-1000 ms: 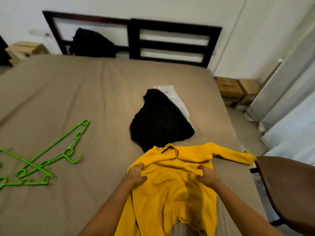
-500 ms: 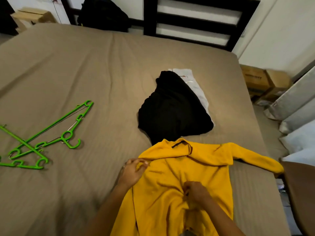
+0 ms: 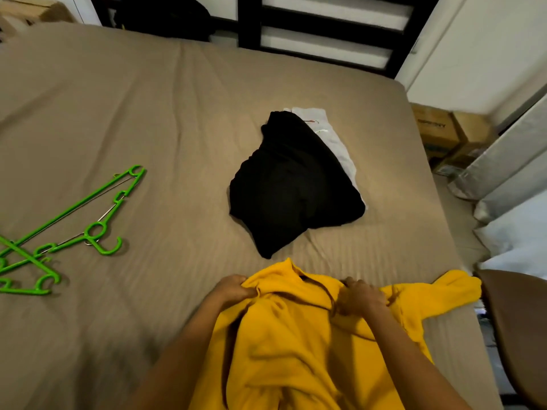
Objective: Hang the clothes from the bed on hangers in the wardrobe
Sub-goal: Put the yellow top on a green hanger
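Currently the yellow sweater point(image 3: 296, 350) lies on the near edge of the bed point(image 3: 148, 113), collar pointing away from the person. The left hand point(image 3: 235, 291) and right hand point(image 3: 361, 297) each grip a bunch of knit at a shoulder, one on either side of the neckline, fingers curled in. Judgement: soft, limp, light and not fragile, it sags wherever unsupported, so the shoulders look like the right hold for feeding in one of the green hangers point(image 3: 74, 226), which lie well apart to the left.

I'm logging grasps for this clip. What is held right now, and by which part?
The yellow sweater, gripped at the shoulders beside its collar: left hand on one side of the neck opening, right hand on the other.
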